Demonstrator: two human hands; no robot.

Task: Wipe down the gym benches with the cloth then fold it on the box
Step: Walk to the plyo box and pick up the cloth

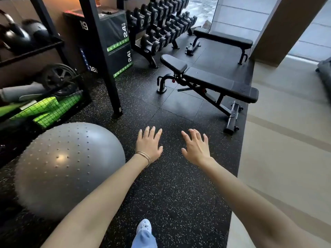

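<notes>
The left hand point(149, 145) and right hand point(196, 149) are hovering spread and empty — fingers straight — on the near side of the adjustable bench point(215, 81). The flat bench point(223, 39) is standing just beyond it, the box point(116, 33) sitting to its left (a dark bundle point(109, 12) is lying on top; whether cloth, I cannot tell).

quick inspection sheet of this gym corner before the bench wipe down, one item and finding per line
surface: black speckled rubber floor, bare ahead of the person
job's things: adjustable bench with flat bench beyond it, pads bare; plyo box behind the rack post; cloth not clearly seen
clutter: grey studded ball at left; dumbbell rack at back
hands: left hand and right hand open, empty, held out above the floor
cables: nothing seen
surroundings: pale floor and pillar at right
</notes>
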